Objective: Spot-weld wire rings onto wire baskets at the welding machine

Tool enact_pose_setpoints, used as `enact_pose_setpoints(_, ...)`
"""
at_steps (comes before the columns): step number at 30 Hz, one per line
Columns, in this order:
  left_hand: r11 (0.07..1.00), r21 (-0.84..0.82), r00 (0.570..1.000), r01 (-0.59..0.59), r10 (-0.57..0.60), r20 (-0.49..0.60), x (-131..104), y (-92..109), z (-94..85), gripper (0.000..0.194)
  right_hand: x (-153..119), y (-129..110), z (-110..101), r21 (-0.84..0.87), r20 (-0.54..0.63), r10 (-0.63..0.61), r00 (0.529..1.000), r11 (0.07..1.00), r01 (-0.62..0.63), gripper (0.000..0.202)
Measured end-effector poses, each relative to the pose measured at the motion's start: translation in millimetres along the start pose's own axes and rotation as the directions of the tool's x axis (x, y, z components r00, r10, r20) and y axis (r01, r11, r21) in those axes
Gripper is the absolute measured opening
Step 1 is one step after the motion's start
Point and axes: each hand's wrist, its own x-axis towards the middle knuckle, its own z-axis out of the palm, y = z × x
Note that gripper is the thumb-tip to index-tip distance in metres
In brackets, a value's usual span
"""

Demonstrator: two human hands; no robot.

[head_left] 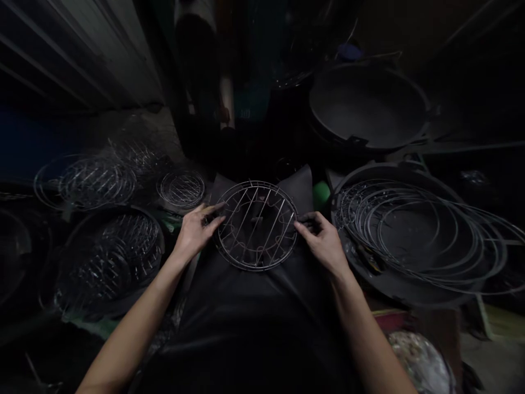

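A round wire rack (pixel 268 221) with slanted cross bars and a looped inner wire lies before me over dark cloth (pixel 246 295). On its left rim my left hand (pixel 199 227) is closed, thumb and fingers pinching the wire. My right hand (pixel 322 235) grips the opposite rim in the same way, its fingertips dark with grime. Left of the rack sits a smaller round wire rack (pixel 181 189). Under the middle of the held rack it is too dark to make out what is there.
A wide pan (pixel 410 298) at right carries several loose wire hoops (pixel 463 241) that overhang its edge. Another big pan (pixel 369 106) stands behind. More wire racks (pixel 98 183) are piled at left, some in a dark basin (pixel 76 235). A green object (pixel 321 193) is near my right hand.
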Motion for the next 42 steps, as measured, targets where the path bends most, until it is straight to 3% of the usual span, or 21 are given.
enact_pose_setpoints(5, 0.947, -0.306, 0.992, 0.097, -0.118, -0.051, 2.7, -10.4, 14.4, 0.047, 4.7, 7.9, 3.0, 0.251, 0.049, 0.116, 0.992, 0.960, -0.125, 0.042)
enact_pose_setpoints(10, 0.891, -0.436, 0.991, 0.123, -0.133, 0.008, 6.7, -12.1, 17.7, 0.049, 6.2, 9.7, 1.9, 0.300, 0.074, 0.161, 0.984, 0.938, -0.176, 0.045)
enact_pose_setpoints(32, 0.872, -0.470, 0.991, 0.136, -0.120, 0.064, 2.5, -13.6, 13.2, 0.047, 5.4, 17.3, 3.4, 0.294, 0.022, 0.219, 0.976, 0.931, -0.215, 0.047)
enact_pose_setpoints(39, 0.926, -0.345, 0.986, 0.155, -0.164, 0.001, 3.9, -18.3, 10.3, 0.060, 4.8, 19.5, 2.0, 0.231, -0.037, 0.217, 0.975, 0.951, -0.203, 0.050)
enact_pose_setpoints(42, 0.924, -0.332, 0.981, 0.191, -0.192, 0.029, 6.7, -22.7, 7.5, 0.069, 5.2, 17.2, 2.1, 0.196, -0.071, 0.213, 0.974, 0.961, -0.196, 0.052)
